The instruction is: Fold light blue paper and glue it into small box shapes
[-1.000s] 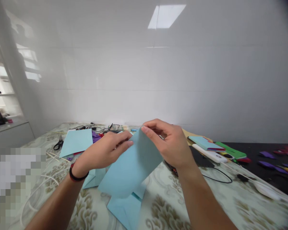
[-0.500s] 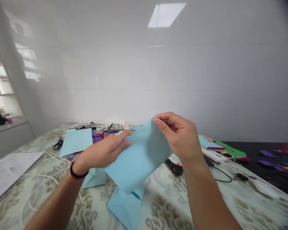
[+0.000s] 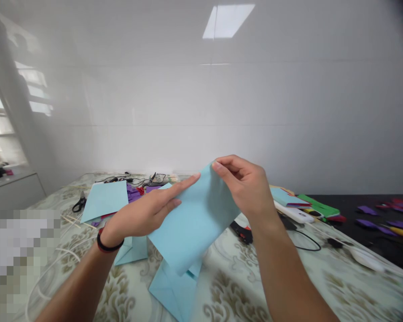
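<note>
A light blue paper sheet (image 3: 195, 219) is held up, tilted, above the patterned tablecloth. My right hand (image 3: 245, 183) pinches its upper right corner between thumb and fingers. Along the upper left edge lies my left hand (image 3: 151, 208), its index finger stretched along the edge and its thumb on the near face; its other fingers are partly hidden behind the sheet. Below the sheet are a folded light blue paper (image 3: 174, 288) and another folded blue piece (image 3: 131, 250), the latter near my left wrist.
Flat blue paper (image 3: 105, 199) and black scissors (image 3: 79, 202) sit at the back left. On the right are a black-and-orange tool (image 3: 242, 232), a white device (image 3: 293, 213), green paper (image 3: 319, 205), a glue gun (image 3: 366, 259) and purple scraps (image 3: 367, 209). White cable crosses the left side.
My left index finger has straightened and moved up and right along the sheet's edge. My right hand still pinches the corner. The view has shifted slightly.
</note>
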Action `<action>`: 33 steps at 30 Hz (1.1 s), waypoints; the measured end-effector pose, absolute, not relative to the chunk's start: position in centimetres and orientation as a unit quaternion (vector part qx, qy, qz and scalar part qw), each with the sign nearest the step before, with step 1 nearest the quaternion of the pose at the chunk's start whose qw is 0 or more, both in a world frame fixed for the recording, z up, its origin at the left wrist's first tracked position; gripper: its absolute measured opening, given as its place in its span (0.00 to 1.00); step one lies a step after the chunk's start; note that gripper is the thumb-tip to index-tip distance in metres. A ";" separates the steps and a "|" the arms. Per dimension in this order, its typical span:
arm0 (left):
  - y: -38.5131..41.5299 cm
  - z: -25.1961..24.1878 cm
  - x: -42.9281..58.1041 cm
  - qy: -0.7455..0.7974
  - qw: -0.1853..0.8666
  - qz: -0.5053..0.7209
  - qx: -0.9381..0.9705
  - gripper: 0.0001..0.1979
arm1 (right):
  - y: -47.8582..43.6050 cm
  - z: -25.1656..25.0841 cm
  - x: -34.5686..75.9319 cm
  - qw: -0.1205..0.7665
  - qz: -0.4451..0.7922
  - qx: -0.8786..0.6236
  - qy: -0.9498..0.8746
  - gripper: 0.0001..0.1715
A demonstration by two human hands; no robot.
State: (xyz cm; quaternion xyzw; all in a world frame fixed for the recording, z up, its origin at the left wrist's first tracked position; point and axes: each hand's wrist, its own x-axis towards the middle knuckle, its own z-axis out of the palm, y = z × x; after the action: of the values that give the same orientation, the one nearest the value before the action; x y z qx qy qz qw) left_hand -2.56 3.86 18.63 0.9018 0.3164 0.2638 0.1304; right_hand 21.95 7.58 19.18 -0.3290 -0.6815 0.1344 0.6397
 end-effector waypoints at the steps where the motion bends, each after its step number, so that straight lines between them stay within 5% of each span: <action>1: 3.9 18.6 -2.5 0.306 0.126 0.269 0.905 0.30 | 7.6 19.2 22.0 0.638 0.136 -0.330 -0.682 0.12; 12: 4.7 18.4 -2.8 0.271 0.094 0.274 0.918 0.32 | 7.7 19.1 22.0 0.621 0.151 -0.323 -0.698 0.13; 25: 3.7 19.3 -5.4 0.281 0.257 0.274 0.883 0.38 | 8.1 18.9 22.3 0.640 0.144 -0.327 -0.681 0.12; 33: 4.0 19.3 -6.2 0.226 0.245 0.232 0.914 0.32 | 8.4 18.9 22.4 0.641 0.142 -0.325 -0.680 0.11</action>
State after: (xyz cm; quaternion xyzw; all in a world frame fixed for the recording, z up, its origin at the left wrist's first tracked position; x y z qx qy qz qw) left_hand -6.21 4.01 19.29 0.9140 0.2260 0.2316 0.2446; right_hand 22.40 8.40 18.90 -0.3251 -0.6802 0.1418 0.6415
